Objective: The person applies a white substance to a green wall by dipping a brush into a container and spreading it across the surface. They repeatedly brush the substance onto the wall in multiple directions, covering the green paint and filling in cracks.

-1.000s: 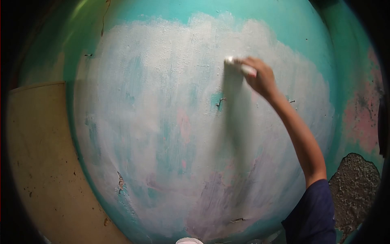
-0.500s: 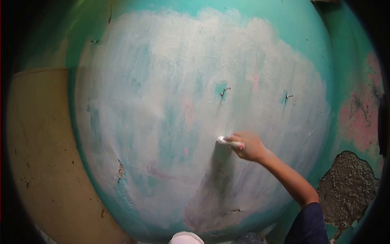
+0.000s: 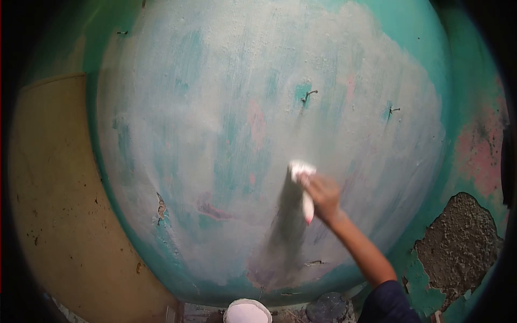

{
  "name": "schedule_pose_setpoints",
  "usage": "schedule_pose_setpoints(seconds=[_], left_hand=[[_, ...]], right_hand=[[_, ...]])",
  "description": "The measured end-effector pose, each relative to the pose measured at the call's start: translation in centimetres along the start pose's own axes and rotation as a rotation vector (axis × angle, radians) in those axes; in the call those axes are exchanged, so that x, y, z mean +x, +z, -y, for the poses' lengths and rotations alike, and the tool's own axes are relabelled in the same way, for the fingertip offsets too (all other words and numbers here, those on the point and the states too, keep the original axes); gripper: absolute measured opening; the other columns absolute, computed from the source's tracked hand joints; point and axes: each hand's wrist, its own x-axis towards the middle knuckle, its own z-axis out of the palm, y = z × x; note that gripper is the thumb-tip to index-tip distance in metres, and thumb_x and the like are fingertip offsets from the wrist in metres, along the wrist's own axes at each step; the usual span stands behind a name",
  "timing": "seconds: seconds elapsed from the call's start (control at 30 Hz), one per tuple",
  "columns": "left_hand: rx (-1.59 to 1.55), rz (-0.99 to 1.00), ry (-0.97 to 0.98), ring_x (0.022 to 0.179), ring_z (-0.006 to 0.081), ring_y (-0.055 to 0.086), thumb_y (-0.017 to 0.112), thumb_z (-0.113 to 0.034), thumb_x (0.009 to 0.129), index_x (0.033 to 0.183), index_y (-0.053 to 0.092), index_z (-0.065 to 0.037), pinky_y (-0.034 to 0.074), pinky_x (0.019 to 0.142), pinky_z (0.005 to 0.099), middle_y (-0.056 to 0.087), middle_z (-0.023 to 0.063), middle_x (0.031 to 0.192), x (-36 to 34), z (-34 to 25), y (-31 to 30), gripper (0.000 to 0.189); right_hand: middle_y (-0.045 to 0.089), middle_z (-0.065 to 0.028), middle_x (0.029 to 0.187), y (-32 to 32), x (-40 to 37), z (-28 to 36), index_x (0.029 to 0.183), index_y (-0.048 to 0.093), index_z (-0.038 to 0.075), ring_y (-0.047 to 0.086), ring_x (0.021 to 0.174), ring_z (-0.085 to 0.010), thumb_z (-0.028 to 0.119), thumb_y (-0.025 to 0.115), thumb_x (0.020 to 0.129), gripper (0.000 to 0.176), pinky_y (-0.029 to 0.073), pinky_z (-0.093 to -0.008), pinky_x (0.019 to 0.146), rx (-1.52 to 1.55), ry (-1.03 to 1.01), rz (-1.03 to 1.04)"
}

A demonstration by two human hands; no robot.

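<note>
My right hand [image 3: 322, 195] is closed around a paintbrush [image 3: 307, 207] with a pale handle and a red tip. The white-coated bristles point up and left, at or close to the wall [image 3: 231, 129]; contact is hard to make out. Whitish paint covers much of this turquoise wall in streaks, with pink and turquoise patches showing through. Above the brush a bent nail [image 3: 308, 96] sticks out. At the bottom of the view stands a round container [image 3: 247, 312] of white paint. My left hand is out of view.
Another nail [image 3: 394, 110] projects farther right. A tan board [image 3: 54, 188] stands along the left. At lower right, broken plaster [image 3: 458, 247] exposes rough grey material. A dark round object [image 3: 327, 308] sits on the floor beside the paint container.
The brush has turned from nearly level to bristles up, handle down, and my right hand has shifted slightly left. The view has tilted down, showing more of the paint container and floor.
</note>
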Motion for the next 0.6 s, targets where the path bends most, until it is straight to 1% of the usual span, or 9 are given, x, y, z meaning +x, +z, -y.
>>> schedule_pose_setpoints(seconds=[0.1, 0.17, 0.27, 0.33, 0.43, 0.5, 0.53, 0.57, 0.6], left_hand=[[0.04, -0.007, -0.064, 0.113, 0.0245, 0.056, 0.067, -0.004, 0.083, 0.14, 0.039, -0.003, 0.049, 0.096, 0.0363, 0.056, 0.0115, 0.125, 0.5, 0.2, -1.7, 0.063], [0.05, -0.016, -0.058, 0.113, 0.0246, 0.057, 0.067, -0.004, 0.083, 0.14, 0.039, -0.003, 0.049, 0.096, 0.0362, 0.055, 0.0115, 0.125, 1.3, 1.0, -2.8, 0.064], [0.054, -0.015, -0.028, 0.112, 0.0248, 0.057, 0.067, -0.005, 0.084, 0.141, 0.037, -0.003, 0.051, 0.093, 0.036, 0.054, 0.0116, 0.127, 1.6, 2.2, -4.2, 0.064], [0.056, -0.009, -0.001, 0.112, 0.025, 0.058, 0.067, -0.006, 0.084, 0.141, 0.036, -0.004, 0.052, 0.091, 0.0358, 0.053, 0.0116, 0.128, 2.4, 2.9, -5.0, 0.065], [0.057, 0.01, 0.046, 0.111, 0.0252, 0.058, 0.067, -0.007, 0.085, 0.142, 0.035, -0.004, 0.053, 0.088, 0.0356, 0.052, 0.0117, 0.13, 4.0, 3.8, -6.0, 0.066], [0.057, 0.023, 0.079, 0.111, 0.0254, 0.059, 0.067, -0.008, 0.085, 0.142, 0.034, -0.004, 0.054, 0.086, 0.0355, 0.051, 0.0117, 0.131, 5.0, 4.4, -6.5, 0.066], [0.056, 0.029, 0.096, 0.111, 0.0255, 0.059, 0.067, -0.008, 0.086, 0.143, 0.033, -0.004, 0.055, 0.085, 0.0354, 0.051, 0.0117, 0.131, 5.3, 4.7, -6.7, 0.066], [0.054, 0.035, 0.114, 0.111, 0.0256, 0.059, 0.067, -0.009, 0.086, 0.143, 0.033, -0.004, 0.056, 0.084, 0.0354, 0.05, 0.0117, 0.132, 5.7, 5.0, -6.8, 0.067], [0.051, 0.042, 0.132, 0.11, 0.0256, 0.06, 0.067, -0.009, 0.086, 0.143, 0.032, -0.005, 0.056, 0.083, 0.0353, 0.05, 0.0118, 0.132, 6.2, 5.3, -7.0, 0.067]], right_hand=[[0.067, -0.0009, 0.097, 0.2, -7.0, 5.1, 0.108, 0.07, 0.012, 0.063, 0.086, -0.0164, 0.013, 0.065, 0.076, 0.033, 0.047, -0.0318, 0.071, 0.105, 0.039, 0.147], [0.067, -0.0029, 0.099, 0.7, -10.4, 6.7, 0.109, 0.069, 0.012, 0.064, 0.086, -0.0186, 0.013, 0.065, 0.076, 0.034, 0.047, -0.0338, 0.071, 0.259, 0.054, 0.207], [0.069, -0.0073, 0.101, 0.6, -10.5, 4.4, 0.107, 0.07, 0.011, 0.065, 0.089, -0.0243, 0.011, 0.067, 0.075, 0.032, 0.049, -0.0358, 0.076, 0.466, 0.176, 0.398], [0.069, -0.0122, 0.101, 0.5, -7.0, 0.9, 0.105, 0.071, 0.01, 0.066, 0.092, -0.0311, 0.009, 0.066, 0.074, 0.031, 0.051, -0.0372, 0.079, 0.582, 0.376, 0.431], [0.07, -0.012, 0.101, -1.7, 1.2, -4.9, 0.105, 0.07, 0.01, 0.068, 0.091, -0.0291, 0.013, 0.067, 0.08, 0.026, 0.052, -0.0369, 0.077, 0.474, 0.471, 0.275], [0.071, -0.0097, 0.101, -2.2, 5.3, -8.7, 0.107, 0.069, 0.011, 0.068, 0.081, -0.0264, 0.018, 0.067, 0.085, 0.023, 0.052, -0.0342, 0.069, 0.39, 0.395, 0.134], [0.07, -0.0084, 0.103, -2.9, 7.1, -9.3, 0.107, 0.068, 0.006, 0.065, 0.079, -0.0215, 0.005, 0.067, 0.085, 0.022, 0.05, -0.0301, 0.067, 0.356, 0.404, 0.092], [0.07, -0.0089, 0.102, -2.9, 8.6, -9.8, 0.109, 0.069, 0.007, 0.068, 0.083, -0.0227, 0.006, 0.067, 0.086, 0.023, 0.052, -0.0293, 0.07, 0.386, 0.315, -0.057], [0.07, -0.0091, 0.103, -3.4, 9.2, -9.5, 0.111, 0.069, 0.009, 0.067, 0.085, -0.0238, 0.009, 0.066, 0.085, 0.026, 0.052, -0.0316, 0.072, 0.314, 0.299, -0.047]])
